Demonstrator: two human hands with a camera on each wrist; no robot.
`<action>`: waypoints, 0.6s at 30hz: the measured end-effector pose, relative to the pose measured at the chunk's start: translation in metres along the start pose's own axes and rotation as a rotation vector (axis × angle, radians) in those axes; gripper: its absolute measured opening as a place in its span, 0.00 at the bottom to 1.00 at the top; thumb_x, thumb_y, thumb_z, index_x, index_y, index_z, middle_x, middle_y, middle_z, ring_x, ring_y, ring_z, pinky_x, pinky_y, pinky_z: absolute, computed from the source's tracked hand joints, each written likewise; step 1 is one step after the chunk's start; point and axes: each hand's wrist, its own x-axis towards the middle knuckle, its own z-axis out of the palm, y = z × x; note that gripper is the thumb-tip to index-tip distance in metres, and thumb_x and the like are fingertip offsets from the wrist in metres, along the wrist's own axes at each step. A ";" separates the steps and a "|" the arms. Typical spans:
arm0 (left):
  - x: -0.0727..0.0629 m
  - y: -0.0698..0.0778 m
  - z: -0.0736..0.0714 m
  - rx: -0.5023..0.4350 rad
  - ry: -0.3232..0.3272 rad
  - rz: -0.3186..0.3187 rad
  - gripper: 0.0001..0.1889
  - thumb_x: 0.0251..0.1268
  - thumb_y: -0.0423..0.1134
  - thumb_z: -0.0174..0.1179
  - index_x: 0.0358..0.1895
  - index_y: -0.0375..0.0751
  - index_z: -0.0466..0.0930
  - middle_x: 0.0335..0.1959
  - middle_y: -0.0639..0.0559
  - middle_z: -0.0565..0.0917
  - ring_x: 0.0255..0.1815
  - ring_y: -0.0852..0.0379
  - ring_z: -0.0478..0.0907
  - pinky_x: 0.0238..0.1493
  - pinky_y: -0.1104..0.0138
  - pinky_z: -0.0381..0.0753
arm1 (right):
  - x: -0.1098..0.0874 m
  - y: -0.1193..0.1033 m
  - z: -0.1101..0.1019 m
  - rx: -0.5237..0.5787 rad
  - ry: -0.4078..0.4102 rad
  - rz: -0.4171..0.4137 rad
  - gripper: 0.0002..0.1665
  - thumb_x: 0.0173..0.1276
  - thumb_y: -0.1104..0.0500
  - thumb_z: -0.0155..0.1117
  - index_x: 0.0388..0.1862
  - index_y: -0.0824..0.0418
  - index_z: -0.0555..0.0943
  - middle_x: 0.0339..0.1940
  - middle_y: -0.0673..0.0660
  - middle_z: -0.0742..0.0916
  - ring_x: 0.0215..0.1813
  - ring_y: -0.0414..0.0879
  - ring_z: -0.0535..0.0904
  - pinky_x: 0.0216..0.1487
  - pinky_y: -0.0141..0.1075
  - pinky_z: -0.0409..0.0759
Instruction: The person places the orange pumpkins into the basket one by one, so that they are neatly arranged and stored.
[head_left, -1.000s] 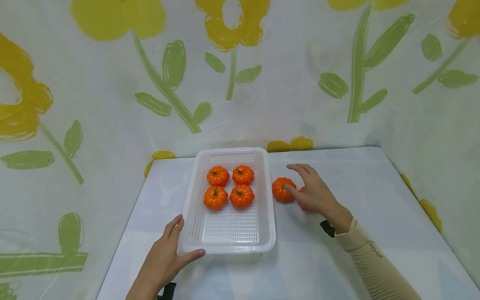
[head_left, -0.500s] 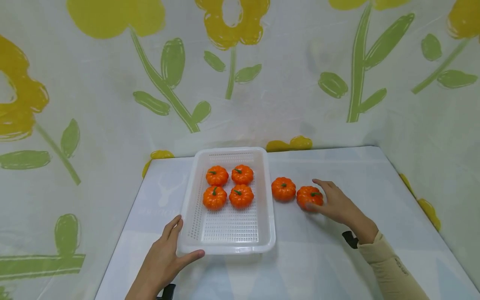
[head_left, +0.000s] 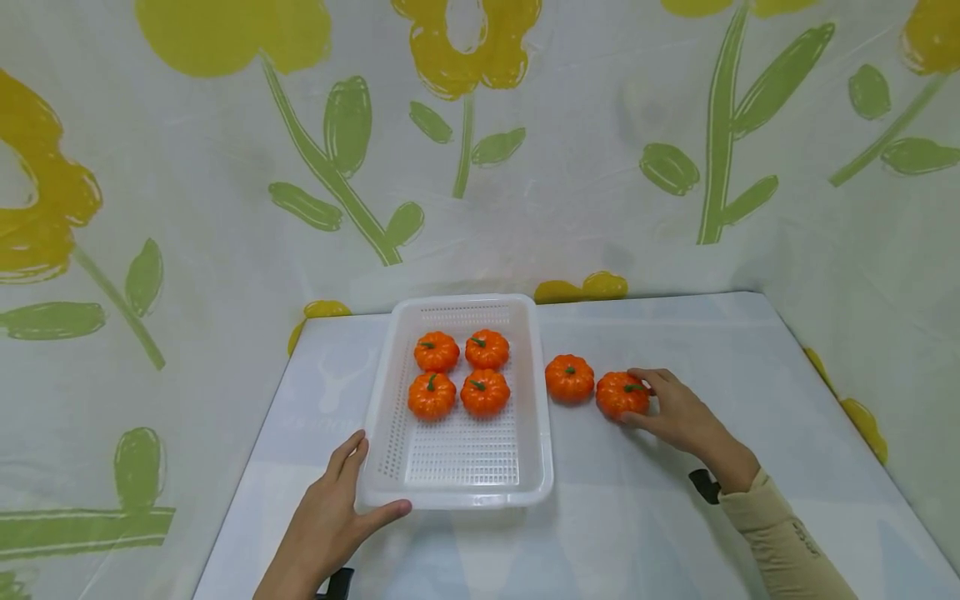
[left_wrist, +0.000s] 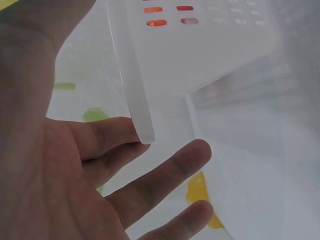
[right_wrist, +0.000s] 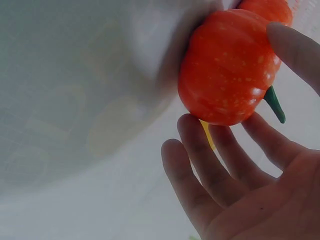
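My left hand (head_left: 324, 510) rests spread at the near left corner of a white plastic basket (head_left: 543, 450). Its thumb lies by the front rim, and fairly straight fingers touch the left rim, as the left wrist view also shows. On the table, right of the basket, sit two orange toy pumpkins with green stems. The right-hand pumpkin (head_left: 619, 396) is between the thumb and fingers of my right hand (head_left: 678, 412), which pinches it from the right side. In the right wrist view thumb and fingertips meet that pumpkin (right_wrist: 227, 70). The other pumpkin (head_left: 569, 379) lies between it and the basket.
Several more orange pumpkins (head_left: 485, 393) stand in two rows in the back half of the basket. Its perforated floor (head_left: 461, 462) shows at the front. The pale table (head_left: 630, 533) ends at a flower-printed cloth wall (head_left: 570, 225) behind and at both sides.
My right hand has moved right, from over the two loose pumpkins to the right-hand one, and its thumb and fingers have closed in on it. The left hand and basket stay put.
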 end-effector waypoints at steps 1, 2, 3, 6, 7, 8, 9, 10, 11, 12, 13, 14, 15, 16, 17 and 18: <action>0.000 0.000 0.000 -0.001 0.000 0.000 0.68 0.41 0.83 0.60 0.80 0.35 0.55 0.80 0.44 0.54 0.63 0.39 0.75 0.62 0.45 0.77 | 0.000 0.001 0.000 0.000 0.003 -0.002 0.45 0.65 0.47 0.74 0.74 0.66 0.67 0.67 0.71 0.74 0.60 0.66 0.76 0.57 0.63 0.77; 0.000 0.000 0.000 -0.002 -0.001 0.000 0.68 0.41 0.83 0.59 0.79 0.35 0.55 0.80 0.45 0.54 0.63 0.39 0.75 0.62 0.45 0.77 | 0.000 0.001 0.000 -0.002 0.008 -0.004 0.45 0.65 0.46 0.74 0.73 0.65 0.68 0.67 0.71 0.74 0.60 0.65 0.76 0.56 0.62 0.78; 0.000 0.000 0.001 -0.002 -0.002 -0.001 0.68 0.41 0.84 0.59 0.79 0.35 0.55 0.81 0.45 0.54 0.63 0.39 0.75 0.62 0.45 0.77 | 0.000 0.003 0.000 -0.006 0.014 -0.008 0.45 0.65 0.46 0.75 0.73 0.65 0.68 0.67 0.70 0.74 0.59 0.65 0.76 0.56 0.62 0.78; 0.000 0.000 0.001 -0.003 -0.004 -0.009 0.69 0.40 0.84 0.59 0.80 0.36 0.55 0.81 0.45 0.54 0.63 0.39 0.75 0.62 0.45 0.77 | 0.000 0.005 -0.002 -0.012 0.032 -0.021 0.45 0.64 0.45 0.75 0.72 0.65 0.69 0.66 0.70 0.75 0.58 0.64 0.77 0.54 0.60 0.79; 0.000 0.000 0.001 -0.002 -0.005 -0.014 0.69 0.40 0.84 0.59 0.80 0.36 0.54 0.81 0.45 0.54 0.63 0.39 0.75 0.62 0.45 0.77 | 0.000 0.006 -0.003 -0.015 0.038 -0.026 0.45 0.64 0.45 0.75 0.72 0.64 0.69 0.66 0.70 0.75 0.57 0.63 0.78 0.54 0.59 0.80; 0.000 0.001 0.001 -0.001 -0.006 -0.018 0.69 0.40 0.84 0.59 0.80 0.36 0.54 0.81 0.45 0.54 0.63 0.39 0.75 0.62 0.45 0.77 | 0.000 0.007 -0.004 -0.017 0.045 -0.030 0.45 0.64 0.45 0.75 0.72 0.64 0.69 0.65 0.70 0.76 0.57 0.63 0.78 0.54 0.59 0.80; 0.000 0.001 0.001 0.000 -0.008 -0.022 0.69 0.39 0.84 0.59 0.80 0.36 0.54 0.81 0.45 0.54 0.63 0.39 0.75 0.62 0.45 0.77 | 0.000 0.007 -0.005 -0.016 0.049 -0.032 0.45 0.64 0.45 0.75 0.72 0.64 0.69 0.65 0.69 0.76 0.57 0.63 0.78 0.53 0.59 0.80; 0.000 0.001 0.001 0.001 -0.009 -0.026 0.70 0.39 0.85 0.59 0.80 0.37 0.54 0.81 0.45 0.54 0.63 0.39 0.75 0.62 0.44 0.77 | 0.001 0.007 -0.007 -0.013 0.057 -0.035 0.45 0.64 0.45 0.75 0.73 0.64 0.69 0.65 0.69 0.76 0.57 0.63 0.78 0.53 0.59 0.80; 0.000 0.001 0.001 0.003 -0.010 -0.030 0.70 0.39 0.85 0.59 0.80 0.37 0.54 0.81 0.45 0.54 0.63 0.39 0.75 0.62 0.44 0.77 | 0.001 0.007 -0.009 -0.011 0.066 -0.039 0.45 0.64 0.45 0.75 0.73 0.64 0.69 0.65 0.69 0.76 0.57 0.63 0.78 0.53 0.59 0.80; 0.000 0.002 0.001 0.004 -0.010 -0.033 0.70 0.39 0.85 0.59 0.80 0.37 0.54 0.81 0.45 0.54 0.63 0.39 0.75 0.62 0.44 0.77 | 0.002 0.007 -0.011 -0.010 0.075 -0.045 0.45 0.65 0.45 0.74 0.73 0.64 0.69 0.65 0.69 0.76 0.57 0.63 0.78 0.53 0.59 0.80; 0.000 0.002 0.001 0.004 -0.011 -0.035 0.70 0.39 0.85 0.59 0.80 0.37 0.54 0.81 0.45 0.54 0.63 0.39 0.75 0.62 0.44 0.77 | 0.003 0.006 -0.013 -0.008 0.084 -0.049 0.45 0.65 0.44 0.74 0.73 0.64 0.69 0.65 0.69 0.76 0.57 0.63 0.78 0.53 0.59 0.80; 0.000 0.002 0.001 0.003 -0.012 -0.035 0.70 0.39 0.85 0.59 0.80 0.37 0.54 0.81 0.45 0.54 0.63 0.39 0.75 0.62 0.44 0.77 | 0.004 0.005 -0.015 -0.004 0.094 -0.053 0.45 0.65 0.43 0.74 0.72 0.64 0.69 0.65 0.69 0.76 0.57 0.63 0.78 0.53 0.60 0.80; 0.000 0.002 0.001 0.001 -0.011 -0.036 0.70 0.39 0.85 0.59 0.80 0.37 0.54 0.81 0.45 0.54 0.63 0.39 0.75 0.62 0.44 0.77 | 0.005 0.003 -0.017 -0.003 0.104 -0.056 0.45 0.65 0.42 0.74 0.73 0.64 0.69 0.65 0.69 0.76 0.57 0.63 0.78 0.53 0.60 0.80; 0.000 0.002 0.001 0.000 -0.010 -0.035 0.69 0.39 0.84 0.59 0.80 0.37 0.54 0.81 0.45 0.54 0.63 0.39 0.75 0.62 0.44 0.77 | 0.006 0.001 -0.019 -0.002 0.117 -0.061 0.45 0.65 0.42 0.73 0.73 0.63 0.69 0.65 0.69 0.77 0.57 0.63 0.78 0.53 0.59 0.80; 0.000 0.002 0.001 -0.001 -0.010 -0.035 0.69 0.39 0.84 0.59 0.80 0.37 0.54 0.81 0.45 0.54 0.63 0.39 0.75 0.62 0.44 0.77 | 0.007 -0.001 -0.020 0.002 0.126 -0.065 0.45 0.65 0.40 0.73 0.73 0.63 0.69 0.64 0.69 0.77 0.57 0.63 0.78 0.53 0.59 0.80; 0.000 0.002 0.001 -0.003 -0.009 -0.035 0.69 0.39 0.84 0.59 0.80 0.37 0.54 0.81 0.45 0.54 0.63 0.39 0.75 0.62 0.44 0.77 | 0.008 -0.004 -0.022 0.004 0.135 -0.066 0.46 0.65 0.39 0.72 0.73 0.62 0.69 0.64 0.68 0.77 0.57 0.63 0.78 0.53 0.59 0.80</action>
